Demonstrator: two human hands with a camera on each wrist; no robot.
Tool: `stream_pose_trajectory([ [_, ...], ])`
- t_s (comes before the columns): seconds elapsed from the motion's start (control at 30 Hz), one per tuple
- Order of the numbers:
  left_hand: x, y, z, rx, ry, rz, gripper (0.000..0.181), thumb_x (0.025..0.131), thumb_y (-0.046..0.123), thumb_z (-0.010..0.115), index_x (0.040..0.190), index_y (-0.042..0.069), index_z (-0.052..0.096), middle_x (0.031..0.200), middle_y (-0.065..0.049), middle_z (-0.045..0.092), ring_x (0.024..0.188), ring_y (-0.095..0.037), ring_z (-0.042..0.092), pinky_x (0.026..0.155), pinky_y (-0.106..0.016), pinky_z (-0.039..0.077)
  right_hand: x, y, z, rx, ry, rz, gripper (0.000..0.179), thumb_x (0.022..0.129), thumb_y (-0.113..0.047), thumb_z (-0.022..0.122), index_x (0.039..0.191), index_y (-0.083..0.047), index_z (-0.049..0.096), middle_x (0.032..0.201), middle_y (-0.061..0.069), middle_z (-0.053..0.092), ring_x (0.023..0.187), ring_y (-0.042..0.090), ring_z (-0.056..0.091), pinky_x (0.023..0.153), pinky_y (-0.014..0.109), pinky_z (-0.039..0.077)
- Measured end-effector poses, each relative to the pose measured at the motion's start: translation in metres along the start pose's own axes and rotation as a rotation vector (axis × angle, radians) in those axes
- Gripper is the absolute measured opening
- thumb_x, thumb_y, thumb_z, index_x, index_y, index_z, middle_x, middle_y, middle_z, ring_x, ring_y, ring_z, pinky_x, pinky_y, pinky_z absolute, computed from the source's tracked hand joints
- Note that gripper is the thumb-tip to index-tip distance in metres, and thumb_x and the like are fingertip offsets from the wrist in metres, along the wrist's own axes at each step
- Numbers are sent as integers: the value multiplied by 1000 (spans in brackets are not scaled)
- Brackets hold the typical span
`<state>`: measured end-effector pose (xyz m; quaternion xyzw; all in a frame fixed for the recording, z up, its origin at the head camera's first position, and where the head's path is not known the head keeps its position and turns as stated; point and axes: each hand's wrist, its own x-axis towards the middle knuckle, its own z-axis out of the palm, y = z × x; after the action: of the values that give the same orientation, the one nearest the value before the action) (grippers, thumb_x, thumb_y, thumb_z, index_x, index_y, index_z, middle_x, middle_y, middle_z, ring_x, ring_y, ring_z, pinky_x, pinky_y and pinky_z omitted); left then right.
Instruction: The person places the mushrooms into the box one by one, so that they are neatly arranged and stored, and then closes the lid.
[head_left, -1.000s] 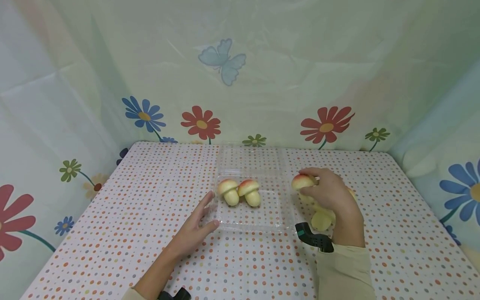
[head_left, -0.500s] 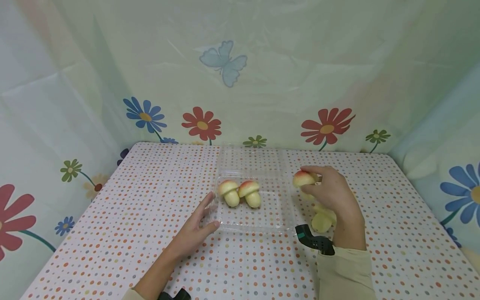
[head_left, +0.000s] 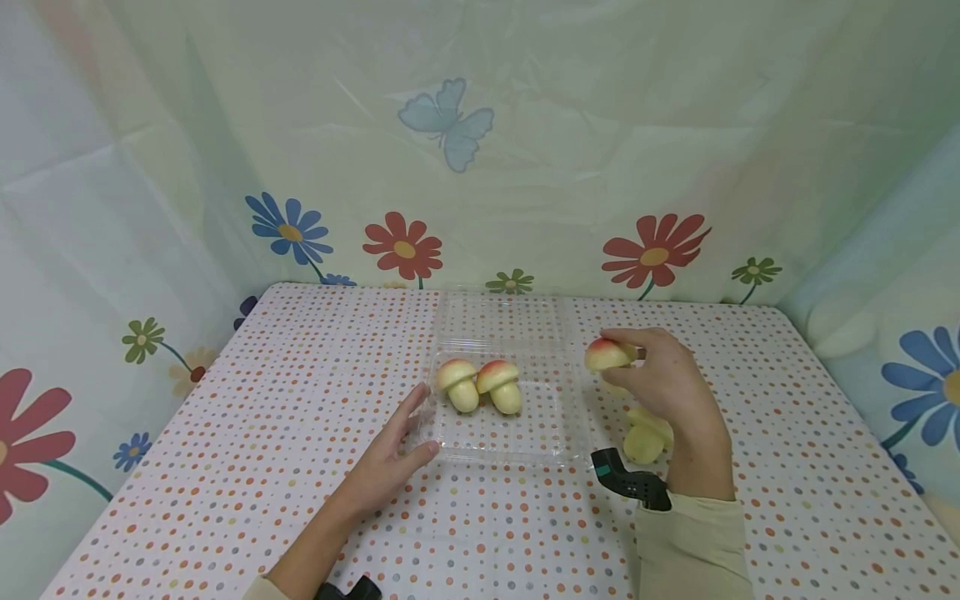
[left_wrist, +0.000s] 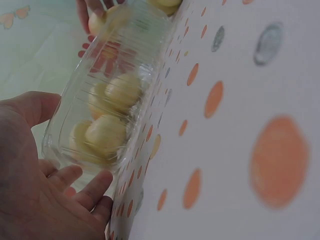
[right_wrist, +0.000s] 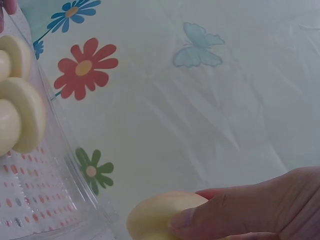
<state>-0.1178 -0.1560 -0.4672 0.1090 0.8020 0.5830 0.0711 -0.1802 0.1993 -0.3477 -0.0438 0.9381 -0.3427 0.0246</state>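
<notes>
Two toy mushrooms, one on the left (head_left: 459, 386) and one on the right (head_left: 500, 387), lie side by side in a clear plastic clamshell box (head_left: 543, 433). My left hand (head_left: 386, 458) rests at the box's left side, fingers and thumb spread; the left wrist view shows them around its end. To the right of the box, my right hand (head_left: 663, 375) pinches a third toy mushroom (head_left: 606, 355), yellow with a reddish top, between thumb and fingers. Below that hand another yellow mushroom (head_left: 643, 437) lies on the table, partly covered by the wrist.
The box's lid (head_left: 501, 317) lies folded back toward the rear wall. A dotted cloth (head_left: 300, 375) covers the table, and flower-printed curtains (head_left: 525, 192) enclose it at the back and sides. A black wrist mount (head_left: 630, 479) sits on my right wrist.
My right hand has shifted very slightly up and right with the pinched mushroom. My left hand, the box and the two mushrooms in it stay put.
</notes>
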Motion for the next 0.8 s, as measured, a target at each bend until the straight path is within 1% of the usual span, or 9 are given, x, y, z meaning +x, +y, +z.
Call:
stream_pose_trajectory([
  [0.1,0,0,0,1,-2,2,81,104,20,61,168,26,12,175,-3,15,157,-41,25,123,-69,18,-1,-2,0,3,-3,8,60,93,-11,74,149,-5,55,145,30,47,124,51,48,86,56,51],
  [0.2,0,0,0,-1,-2,0,81,105,20,61,168,26,12,175,-3,15,157,-41,25,123,-69,18,-1,-6,1,-6,-7,-1,59,93,-12,74,149,-6,56,145,30,47,117,48,53,79,46,53],
  [0.3,0,0,0,-2,-1,-4,81,104,20,61,168,26,12,175,-2,15,157,-40,25,123,-70,19,-2,-10,3,-13,-3,-29,57,92,-11,74,147,-6,58,144,29,48,110,43,56,76,40,52],
  [0.37,0,0,0,-2,1,-8,81,104,20,61,168,25,12,175,-2,15,157,-40,25,123,-70,19,-2,-13,5,-15,4,-49,56,91,-11,74,145,-5,59,144,28,50,107,41,57,77,38,50],
  [0.57,0,0,0,3,2,-8,81,104,20,62,168,24,12,174,-2,15,157,-40,26,122,-71,19,-2,-21,11,-28,18,-71,54,90,-10,73,143,-6,62,142,27,51,107,39,57,80,43,51],
  [0.8,0,0,-1,7,-1,3,81,104,21,62,168,26,12,174,-2,15,156,-40,26,122,-70,19,-1,-27,15,-37,23,-98,53,90,-11,73,142,-6,62,142,28,51,110,41,56,86,51,50],
])
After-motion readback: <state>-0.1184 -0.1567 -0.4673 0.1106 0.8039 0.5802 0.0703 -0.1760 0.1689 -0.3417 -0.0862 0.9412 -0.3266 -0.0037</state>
